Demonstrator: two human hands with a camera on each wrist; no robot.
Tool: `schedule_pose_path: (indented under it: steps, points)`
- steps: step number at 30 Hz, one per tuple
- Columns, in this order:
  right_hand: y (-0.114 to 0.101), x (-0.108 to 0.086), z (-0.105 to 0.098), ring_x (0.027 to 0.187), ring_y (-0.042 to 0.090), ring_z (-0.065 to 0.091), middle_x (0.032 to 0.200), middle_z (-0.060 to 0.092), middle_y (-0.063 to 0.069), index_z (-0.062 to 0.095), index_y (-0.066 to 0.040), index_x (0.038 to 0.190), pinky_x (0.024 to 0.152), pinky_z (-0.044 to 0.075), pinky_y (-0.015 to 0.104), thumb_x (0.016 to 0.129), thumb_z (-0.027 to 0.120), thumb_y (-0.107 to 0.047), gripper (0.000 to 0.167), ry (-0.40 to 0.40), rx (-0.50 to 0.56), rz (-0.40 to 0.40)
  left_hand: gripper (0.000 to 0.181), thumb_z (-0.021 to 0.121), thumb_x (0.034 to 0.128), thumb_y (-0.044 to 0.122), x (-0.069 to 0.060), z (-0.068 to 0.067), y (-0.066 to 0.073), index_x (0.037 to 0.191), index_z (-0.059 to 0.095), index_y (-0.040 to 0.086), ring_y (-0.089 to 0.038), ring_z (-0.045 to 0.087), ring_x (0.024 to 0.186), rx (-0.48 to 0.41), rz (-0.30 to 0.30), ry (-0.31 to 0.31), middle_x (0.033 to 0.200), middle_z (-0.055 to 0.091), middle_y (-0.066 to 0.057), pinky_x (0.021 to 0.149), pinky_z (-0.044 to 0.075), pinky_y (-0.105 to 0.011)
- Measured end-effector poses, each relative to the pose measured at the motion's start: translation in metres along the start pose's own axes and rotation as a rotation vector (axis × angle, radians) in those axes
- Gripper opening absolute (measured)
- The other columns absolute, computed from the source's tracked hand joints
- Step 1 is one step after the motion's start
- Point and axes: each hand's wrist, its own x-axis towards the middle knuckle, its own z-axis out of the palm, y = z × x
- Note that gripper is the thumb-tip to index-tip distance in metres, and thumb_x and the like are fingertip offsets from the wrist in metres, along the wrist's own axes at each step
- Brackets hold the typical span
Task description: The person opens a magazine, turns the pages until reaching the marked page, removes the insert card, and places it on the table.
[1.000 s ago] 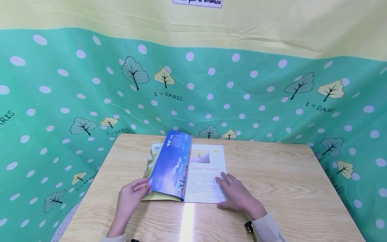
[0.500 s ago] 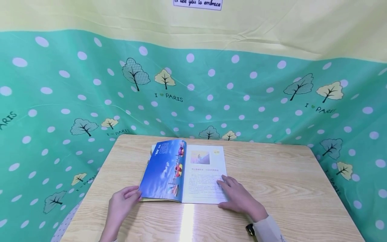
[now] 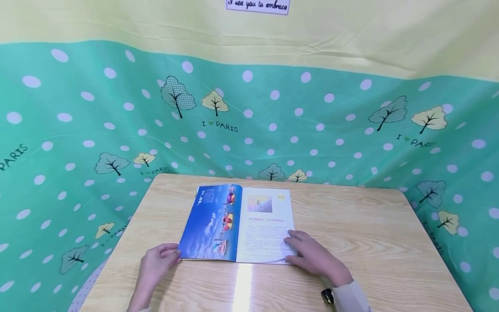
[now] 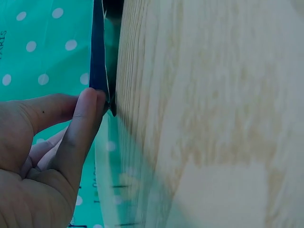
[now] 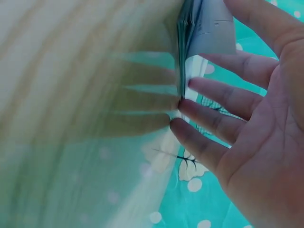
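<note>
An open magazine (image 3: 265, 232) lies on the wooden table in the head view, a blue sea-and-sky photo page (image 3: 206, 225) on its left and a white text page on its right. My left hand (image 3: 157, 262) is at the lower left corner; in the left wrist view its thumb and forefinger pinch the blue page edge. At the lower right edge is my right hand (image 3: 313, 255), its fingers extended over the margin. The right page's bottom corner curls up near the thumb, and the right wrist view shows this lifted white page (image 5: 213, 28) beside relaxed fingers.
The light wooden table (image 3: 362, 225) extends to both sides of the magazine and reflects a bright strip of light near the front. A green dotted curtain (image 3: 249, 121) with printed trees hangs behind and around the table. A dark wristband (image 3: 327, 296) is on the right wrist.
The blue page has gone over to the left and now lies flat. My left hand moved left and down with it. On the right page, the bottom corner has begun to curl up.
</note>
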Motion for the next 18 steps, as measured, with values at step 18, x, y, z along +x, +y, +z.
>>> schedule_pose_path:
  steps: [18]
  points:
    - [0.0068,-0.0009,-0.0045,0.134,0.035,0.047,0.142,0.055,0.015,0.052,-0.003,0.143,0.114,0.038,0.053,0.098,0.064,-0.043,0.062,0.171,0.086,0.169,0.04,0.072,0.0921,0.022,0.0011,-0.0037,0.0051,0.122,0.066,-0.005,-0.018,0.073,0.079,0.142,0.046,0.035,0.101,0.075,-0.011,0.081,0.061,-0.04]
